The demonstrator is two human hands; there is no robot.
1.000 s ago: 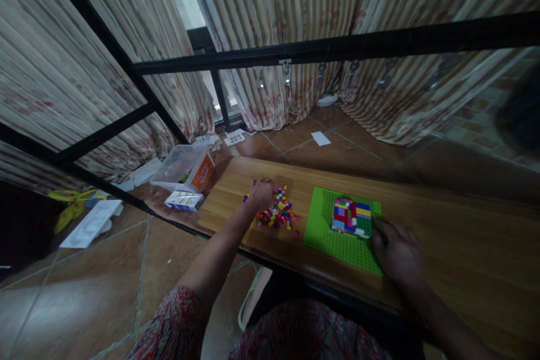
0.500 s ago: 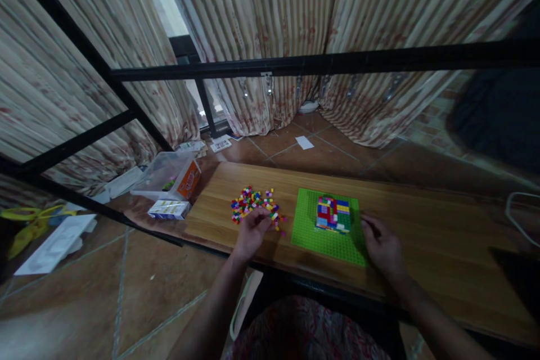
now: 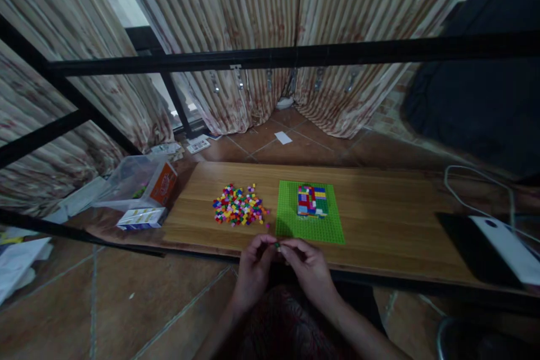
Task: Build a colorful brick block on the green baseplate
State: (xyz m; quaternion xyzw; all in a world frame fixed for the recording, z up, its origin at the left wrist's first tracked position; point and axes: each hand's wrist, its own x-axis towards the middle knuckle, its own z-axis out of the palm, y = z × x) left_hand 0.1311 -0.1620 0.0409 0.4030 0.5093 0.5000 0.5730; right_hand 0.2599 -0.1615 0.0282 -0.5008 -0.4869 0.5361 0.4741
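Note:
My left hand [image 3: 254,266] and my right hand [image 3: 311,271] meet at the table's front edge, both closed in a pinch. Between their fingertips shows a tiny dark green toy brick [image 3: 277,245], mostly hidden by the fingers. Just beyond them lies a green studded baseplate [image 3: 310,229], bearing a low block built of many-coloured bricks [image 3: 312,201]. To the left of the plate spreads a pile of loose small bricks [image 3: 238,206], in red, yellow, pink, green and other colours.
The wooden table [image 3: 379,219] carries a black pad and white device [image 3: 506,244] at right, by a white cable [image 3: 476,166]. At left stand a clear plastic box [image 3: 139,180] and a small carton [image 3: 142,217]. A black metal bar [image 3: 270,58] crosses before striped curtains.
My left hand has left the brick pile and my right hand has left the baseplate's right edge. They now come together at the table's front edge around a small brick. The view has shifted rightward.

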